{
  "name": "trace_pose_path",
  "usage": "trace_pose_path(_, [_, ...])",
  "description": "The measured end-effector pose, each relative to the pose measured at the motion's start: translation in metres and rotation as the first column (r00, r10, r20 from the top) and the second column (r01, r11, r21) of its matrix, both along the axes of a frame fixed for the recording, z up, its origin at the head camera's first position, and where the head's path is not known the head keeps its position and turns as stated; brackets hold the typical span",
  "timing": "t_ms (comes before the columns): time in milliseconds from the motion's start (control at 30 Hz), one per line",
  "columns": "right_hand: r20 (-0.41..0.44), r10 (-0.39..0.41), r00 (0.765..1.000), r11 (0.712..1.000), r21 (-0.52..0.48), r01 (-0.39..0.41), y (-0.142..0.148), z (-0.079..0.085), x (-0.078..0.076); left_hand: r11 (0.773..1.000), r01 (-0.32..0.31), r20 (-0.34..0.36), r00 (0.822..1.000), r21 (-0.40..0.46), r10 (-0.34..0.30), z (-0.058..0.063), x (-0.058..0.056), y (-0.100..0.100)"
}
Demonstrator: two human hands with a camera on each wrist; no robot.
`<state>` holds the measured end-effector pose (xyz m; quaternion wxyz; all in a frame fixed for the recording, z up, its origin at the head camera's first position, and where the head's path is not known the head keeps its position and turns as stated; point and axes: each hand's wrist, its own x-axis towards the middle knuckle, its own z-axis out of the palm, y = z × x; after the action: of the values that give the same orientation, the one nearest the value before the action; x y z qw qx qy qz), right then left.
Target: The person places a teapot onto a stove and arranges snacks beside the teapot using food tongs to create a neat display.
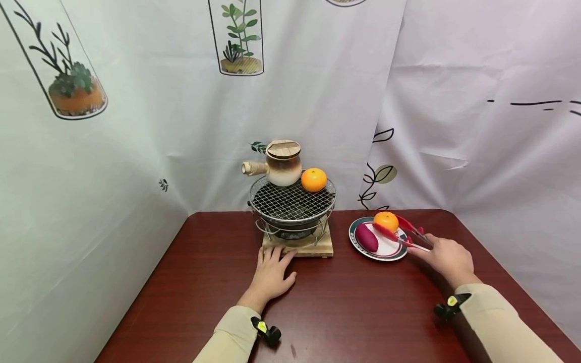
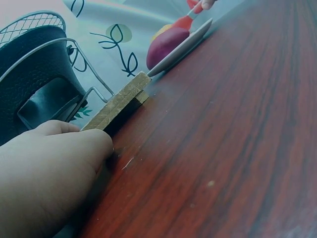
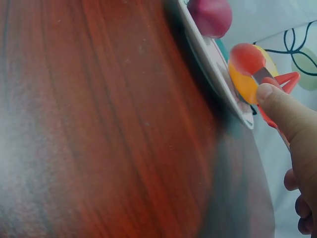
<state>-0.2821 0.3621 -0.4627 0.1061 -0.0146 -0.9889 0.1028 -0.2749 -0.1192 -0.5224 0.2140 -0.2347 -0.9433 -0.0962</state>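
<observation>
My right hand (image 1: pixel 448 259) holds red-tipped tongs (image 1: pixel 414 244) over a plate (image 1: pixel 380 258) at the right. The tongs' red tips stand on either side of an orange mandarin (image 1: pixel 386 220), which sits at the plate's far side. Next to it lies a purple sweet potato (image 1: pixel 366 238). In the right wrist view, my thumb lies along the tongs (image 3: pixel 283 133), and one red tip overlaps the mandarin (image 3: pixel 241 82). My left hand (image 1: pixel 271 276), fingers spread, rests at the front edge of a wooden board (image 1: pixel 313 249) under a small grill stove.
The round stove (image 1: pixel 295 229) carries a wire grate (image 1: pixel 290 201). On the grate stand a side-handled clay pot (image 1: pixel 284 171) with a wooden lid and another mandarin (image 1: pixel 313 179). A patterned cloth (image 1: pixel 181 126) hangs behind the dark red table (image 1: pixel 345 312).
</observation>
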Motion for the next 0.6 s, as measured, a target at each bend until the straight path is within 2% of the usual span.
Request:
trace_pose_path(300, [-0.047, -0.002, 0.999, 1.0, 0.007, 0.002, 0.001, 0.016, 0.0, 1.0, 0.009, -0.002, 1.0, -0.004, -0.009, 0.002, 0.001, 0.001])
trace_pose_path(600, [-0.087, 0.018, 0.996, 1.0, 0.012, -0.017, 0.001, 0.029, 0.002, 1.0, 0.023, -0.057, 0.998, 0.013, -0.022, -0.002, -0.002, 0.001])
